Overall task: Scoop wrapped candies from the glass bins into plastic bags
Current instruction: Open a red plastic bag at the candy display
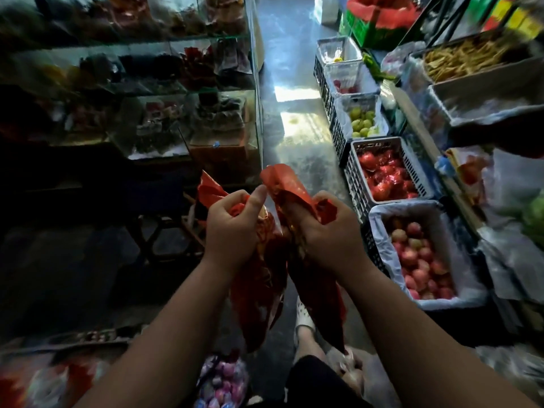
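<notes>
So the person's standing in the shop aisle holding a thin red plastic bag (pixel 259 290) dead centre, and it hangs down between both forearms. The left hand (pixel 232 231) has its fingers (pixel 225 206) curled round a bunched bit of the bag's top, thumb sticking up. The right hand (pixel 326 234) grips the other side, fingers (pixel 335 209) wrapped over the crumpled edge. Loose red flaps poke up above both fists. Might actually be two bags rather than one, honestly can't tell through all the crumpling.

The stacked glass bins (pixel 254 122) sit off at 10 o'clock, well apart from the hands. They're stuffed with dark and red packets that are too blurry to make out. Down at 6 o'clock there's a clear bag of pink and purple wrapped candies (pixel 220 384), just below the red bag's tail.

Along the 2 to 4 o'clock side a row of crates runs down the floor. Nearest is a white-lined crate (pixel 382 254) full of pinkish apples. Next comes a grey slotted plastic crate (pixel 353 178) of shiny red fruit, then some green fruit (pixel 363 123) further up.
</notes>
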